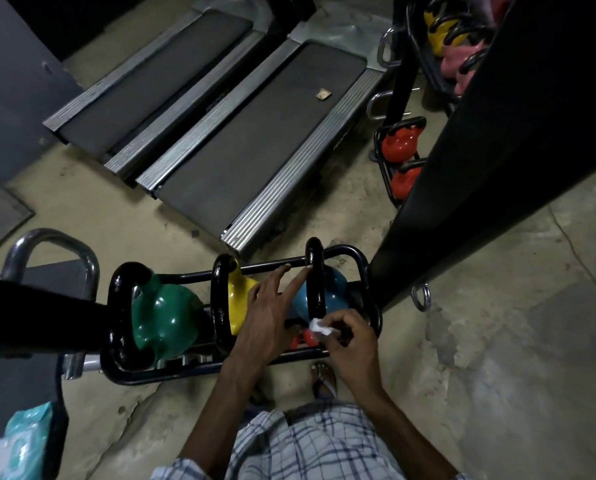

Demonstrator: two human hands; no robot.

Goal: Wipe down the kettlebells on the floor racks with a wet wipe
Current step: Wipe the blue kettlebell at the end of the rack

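Wiping is on the blue kettlebell [336,289] at the rack's [361,262] right end: left hand [272,315], fingers straight, steadies its handle [315,268]; right hand [352,342] pinches the wet wipe [319,326], seemingly at the handle's foot; next, rub upward.

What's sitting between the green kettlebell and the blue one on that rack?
In the head view, a yellow kettlebell stands between them, partly hidden by the left hand.

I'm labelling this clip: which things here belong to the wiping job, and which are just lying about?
Job: wet wipe pinched in right hand; left hand by blue kettlebell; yellow kettlebell; green kettlebell; floor rack; red kettlebells; wipes pack.
Lying about: treadmills; scrap on one belt; black post.
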